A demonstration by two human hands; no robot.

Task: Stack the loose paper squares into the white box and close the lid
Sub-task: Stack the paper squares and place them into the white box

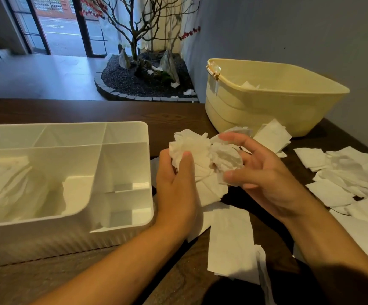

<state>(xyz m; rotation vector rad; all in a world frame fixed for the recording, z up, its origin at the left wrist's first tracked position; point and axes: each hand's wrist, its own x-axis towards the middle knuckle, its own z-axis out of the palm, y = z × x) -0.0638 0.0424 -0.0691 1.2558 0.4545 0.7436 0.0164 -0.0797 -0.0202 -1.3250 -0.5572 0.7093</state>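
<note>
A bunch of white paper squares (200, 155) is held above the table between both hands. My left hand (176, 183) grips the bunch from the left, thumb pressed on top. My right hand (264, 172) cups it from the right with curled fingers. The white box (126, 225) stands open at the left, divided into compartments, and its large compartment holds several paper squares (13, 186). No lid is visible. More loose squares (343, 179) lie scattered on the dark wooden table at the right, and a long sheet (231, 241) lies under my hands.
A pale yellow plastic tub (229, 108) with some paper inside stands at the back right against the grey wall. Beyond the table's far edge are a floor planter with a bare tree (134, 40) and glass doors.
</note>
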